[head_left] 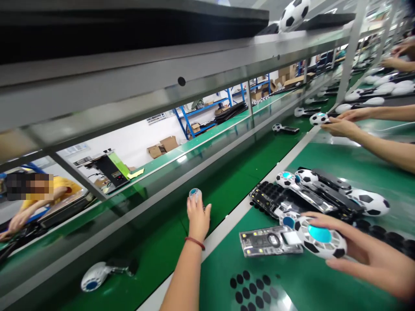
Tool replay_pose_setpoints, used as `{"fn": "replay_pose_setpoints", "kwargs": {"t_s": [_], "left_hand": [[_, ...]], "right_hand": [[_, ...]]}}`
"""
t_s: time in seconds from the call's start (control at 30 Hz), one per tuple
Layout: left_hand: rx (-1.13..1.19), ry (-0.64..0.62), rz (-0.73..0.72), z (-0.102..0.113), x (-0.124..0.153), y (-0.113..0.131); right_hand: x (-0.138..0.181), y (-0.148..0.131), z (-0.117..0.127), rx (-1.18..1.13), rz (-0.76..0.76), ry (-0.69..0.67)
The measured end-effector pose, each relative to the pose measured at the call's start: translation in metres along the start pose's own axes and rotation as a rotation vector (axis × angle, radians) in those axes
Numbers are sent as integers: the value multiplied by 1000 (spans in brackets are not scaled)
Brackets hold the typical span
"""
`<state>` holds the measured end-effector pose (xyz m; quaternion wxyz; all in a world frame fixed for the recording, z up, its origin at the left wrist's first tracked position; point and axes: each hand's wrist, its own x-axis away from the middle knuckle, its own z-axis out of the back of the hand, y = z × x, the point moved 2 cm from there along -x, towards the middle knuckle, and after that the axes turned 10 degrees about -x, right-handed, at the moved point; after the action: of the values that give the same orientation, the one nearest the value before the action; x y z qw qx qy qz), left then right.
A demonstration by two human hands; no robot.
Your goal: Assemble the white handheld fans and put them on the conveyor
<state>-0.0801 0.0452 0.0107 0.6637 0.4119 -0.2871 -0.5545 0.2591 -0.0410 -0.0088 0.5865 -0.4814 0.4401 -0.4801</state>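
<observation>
My left hand [197,216] reaches out over the green conveyor belt [155,255] and is closed on a small white round part with a blue centre [195,193]. My right hand [363,248] holds a football-patterned half shell with a blue disc [319,239] on the green work mat [292,280]. Beside that shell lies a clear plastic-wrapped circuit piece [267,242]. Just behind it sits a black tray [275,198] with more football-patterned fan parts [369,202].
A finished football fan [97,274] lies on the belt at lower left, another [282,128] farther along. Other people's arms [372,138] work to the right. Someone in yellow [48,194] sits across the line. A metal shelf [145,73] runs overhead. Black round pads [249,287] lie near me.
</observation>
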Motion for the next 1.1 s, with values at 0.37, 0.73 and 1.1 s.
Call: {"fn": "replay_pose_setpoints", "kwargs": {"t_s": [0.37,0.73,1.1], "left_hand": [[882,-254,334,-34,137,7],[849,139,325,-47,117,-36],[638,111,420,-50,120,-41]], "right_hand": [[-42,-35,-93,150,82,-245],[-18,9,-164,571,129,-399],[-11,16,-168,472,36,-288]]}}
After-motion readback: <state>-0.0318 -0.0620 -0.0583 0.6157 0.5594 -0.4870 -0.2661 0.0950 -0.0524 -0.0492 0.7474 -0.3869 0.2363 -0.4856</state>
